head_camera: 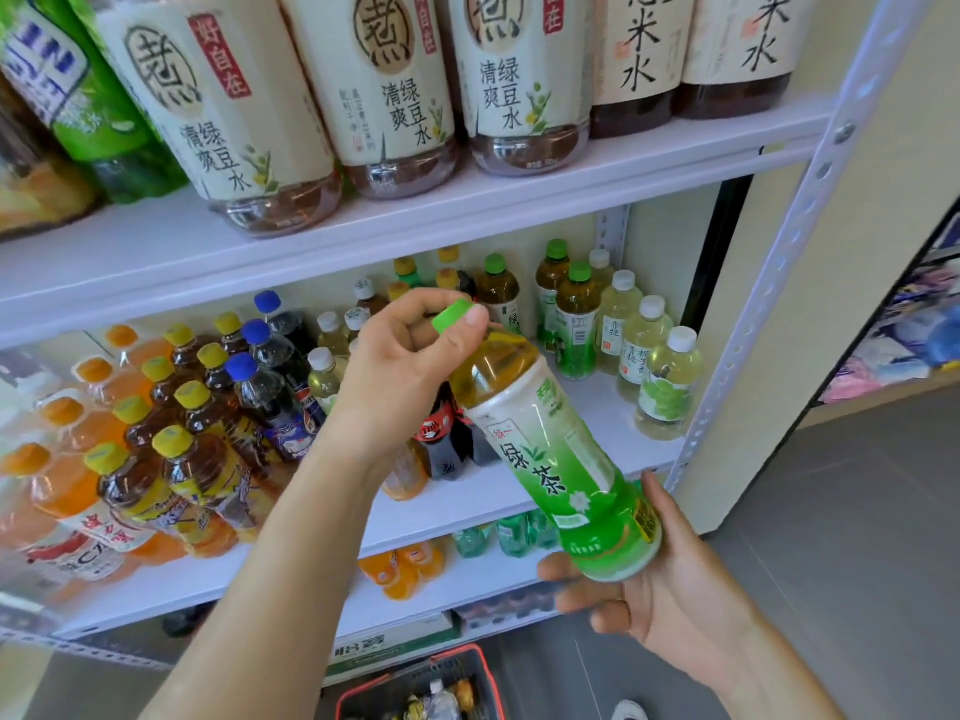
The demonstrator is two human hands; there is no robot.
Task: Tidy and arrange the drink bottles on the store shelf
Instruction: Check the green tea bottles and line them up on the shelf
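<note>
While we hold the tea bottle (561, 459) tilted in front of the middle shelf (457, 504), our left hand (400, 371) curls over its green cap (453, 314), thumb and fingers pinching it. Our right hand (670, 589) cups the base from below, fingers curled under it and thumb up its side. The bottle leans cap-up toward the left, clear of the shelf. Behind it stand green-capped teas (576, 324), with white-capped pale bottles (665, 387) just to their right. Blue-capped colas (270, 387), yellow-capped teas (192, 459) and orange drinks (52, 485) crowd the left. Beige-labelled bottles (384, 96) sit on the upper shelf (363, 236). A red basket (483, 662) sits on the floor below.
</note>
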